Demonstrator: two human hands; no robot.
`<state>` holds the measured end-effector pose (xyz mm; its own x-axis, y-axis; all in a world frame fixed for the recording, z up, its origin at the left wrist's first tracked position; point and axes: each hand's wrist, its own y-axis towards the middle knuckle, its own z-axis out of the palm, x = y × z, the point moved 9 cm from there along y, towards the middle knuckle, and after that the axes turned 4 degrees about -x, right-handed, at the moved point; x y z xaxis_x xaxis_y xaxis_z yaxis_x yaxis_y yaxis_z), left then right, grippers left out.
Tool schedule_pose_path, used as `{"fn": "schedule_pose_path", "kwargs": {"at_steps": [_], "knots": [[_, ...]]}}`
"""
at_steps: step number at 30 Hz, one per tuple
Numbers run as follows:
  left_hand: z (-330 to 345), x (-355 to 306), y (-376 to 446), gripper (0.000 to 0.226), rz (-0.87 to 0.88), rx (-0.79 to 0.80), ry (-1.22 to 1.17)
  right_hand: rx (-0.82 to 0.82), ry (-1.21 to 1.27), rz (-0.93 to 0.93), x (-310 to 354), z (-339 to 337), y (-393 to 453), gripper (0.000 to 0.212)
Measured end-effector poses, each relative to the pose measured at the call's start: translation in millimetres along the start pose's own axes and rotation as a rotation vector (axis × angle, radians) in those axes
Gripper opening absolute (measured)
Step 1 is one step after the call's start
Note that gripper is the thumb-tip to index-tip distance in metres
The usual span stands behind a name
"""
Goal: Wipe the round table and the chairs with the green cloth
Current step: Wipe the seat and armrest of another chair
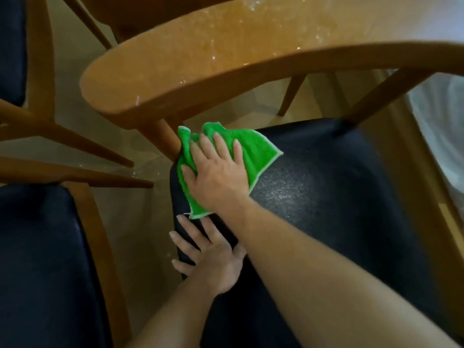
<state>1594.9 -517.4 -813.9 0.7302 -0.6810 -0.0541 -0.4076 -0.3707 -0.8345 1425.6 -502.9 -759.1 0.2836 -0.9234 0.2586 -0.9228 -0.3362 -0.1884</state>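
Note:
The green cloth (253, 149) lies on the far left corner of a dark chair seat (326, 197). My right hand (217, 172) presses flat on the cloth with straight, spread fingers. My left hand (211, 257) rests open on the seat's left edge, just below the cloth, with its fingers spread over the rim. The chair's curved wooden backrest (200, 91) arches over the seat. Behind the backrest is the round wooden table (226, 33), shiny with specks on it.
A second chair with a dark seat (37, 259) and wooden frame (100, 237) stands at the lower left. Wooden legs (75, 141) of another chair cross at the left. A pale floor (140, 217) shows between the chairs. A light fabric (442, 126) is at the right edge.

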Motion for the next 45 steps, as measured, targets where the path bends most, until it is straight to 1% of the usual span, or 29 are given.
{"fn": "schedule_pose_path", "kwargs": {"at_steps": [1, 2, 5, 7, 10, 12, 13, 15, 17, 19, 20, 21, 22, 23, 26, 27, 30, 32, 33, 37, 39, 41, 42, 43, 44, 45], "knots": [[-0.5, -4.4, -2.8, 0.102, 0.030, 0.027, 0.001, 0.003, -0.009, 0.000, -22.5, -6.7, 2.1, 0.063], [-2.6, -8.3, -6.1, 0.105, 0.068, 0.043, -0.006, -0.005, -0.035, 0.047, -52.7, -14.6, 5.3, 0.065], [-8.9, -12.4, -14.6, 0.108, 0.120, 0.076, -0.004, -0.054, -0.097, 0.292, -161.8, -43.1, 0.0, 0.071], [-10.2, -13.7, -18.1, 0.108, 0.124, 0.096, -0.010, -0.104, -0.076, 0.373, -213.2, -56.5, -19.7, 0.072], [-10.8, -14.1, -18.4, 0.109, 0.132, 0.101, -0.024, -0.136, -0.050, 0.466, -234.4, -54.8, -54.4, 0.070], [-10.5, -13.7, -18.6, 0.109, 0.130, 0.105, -0.032, -0.115, -0.049, 0.556, -219.6, -42.1, -69.3, 0.069], [-10.6, -14.4, -18.8, 0.110, 0.126, 0.104, -0.028, -0.093, -0.051, 0.557, -203.7, -34.8, -73.9, 0.068], [-12.6, -14.4, -19.2, 0.111, 0.100, 0.095, -0.012, -0.043, -0.080, 0.444, -160.0, -19.6, -85.6, 0.064], [-13.5, -13.0, -18.4, 0.112, 0.076, 0.089, -0.001, -0.018, -0.102, 0.226, -116.4, -6.2, -109.0, 0.059], [-13.3, -12.0, -17.7, 0.111, 0.072, 0.095, -0.002, 0.012, -0.105, -0.019, -93.0, 1.3, -137.6, 0.055], [-13.7, -11.4, -17.9, 0.111, 0.073, 0.095, -0.005, 0.040, -0.106, -0.117, -94.2, 1.1, -146.6, 0.055], [-13.8, -12.2, -17.7, 0.111, 0.082, 0.091, -0.005, 0.057, -0.113, -0.170, -105.9, -2.7, -147.8, 0.056], [-13.6, -12.9, -17.5, 0.111, 0.089, 0.089, -0.001, 0.055, -0.122, -0.165, -125.9, -8.3, -141.5, 0.059], [-13.1, -13.2, -18.0, 0.110, 0.093, 0.090, 0.006, 0.027, -0.128, -0.103, -151.8, -16.5, -129.4, 0.062], [-12.6, -15.0, -17.9, 0.108, 0.123, 0.066, 0.016, -0.038, -0.091, 0.225, -233.2, -43.9, -88.9, 0.066], [-12.0, -14.1, -17.4, 0.107, 0.125, 0.055, 0.018, -0.052, -0.068, 0.309, -252.9, -50.1, -83.2, 0.066], [-12.0, -13.1, -16.6, 0.106, 0.130, 0.023, 0.012, -0.133, 0.057, 0.503, -289.2, -58.4, -101.6, 0.064], [-12.7, -13.3, -17.0, 0.106, 0.137, 0.017, 0.008, -0.184, 0.099, 0.624, -297.4, -56.4, -142.0, 0.062], [-13.2, -13.0, -16.7, 0.105, 0.138, 0.013, 0.005, -0.179, 0.082, 0.684, -297.4, -51.9, -166.3, 0.062], [-13.5, -13.1, -18.0, 0.105, 0.141, -0.006, -0.030, -0.047, 0.001, 0.956, -281.8, -19.5, -261.1, 0.067], [-16.3, -14.0, -21.3, 0.106, 0.163, -0.051, -0.049, -0.028, 0.026, 1.038, -265.4, -9.3, -279.8, 0.069], [-24.8, -12.9, -27.7, 0.103, 0.229, -0.133, -0.081, -0.004, 0.032, 1.017, -241.6, -5.9, -278.0, 0.068], [-29.9, -9.8, -31.9, 0.100, 0.282, -0.191, -0.126, 0.029, 0.011, 0.937, -223.9, -2.9, -273.6, 0.068], [-35.0, -3.9, -35.0, 0.096, 0.342, -0.253, -0.200, 0.059, -0.023, 0.793, -202.2, 2.3, -266.5, 0.067], [-39.7, 6.1, -37.9, 0.093, 0.385, -0.309, -0.289, 0.083, -0.059, 0.597, -175.4, 7.7, -256.9, 0.067], [-42.5, 22.0, -41.1, 0.089, 0.379, -0.350, -0.370, 0.109, -0.086, 0.385, -147.2, 11.5, -246.8, 0.066]]}}
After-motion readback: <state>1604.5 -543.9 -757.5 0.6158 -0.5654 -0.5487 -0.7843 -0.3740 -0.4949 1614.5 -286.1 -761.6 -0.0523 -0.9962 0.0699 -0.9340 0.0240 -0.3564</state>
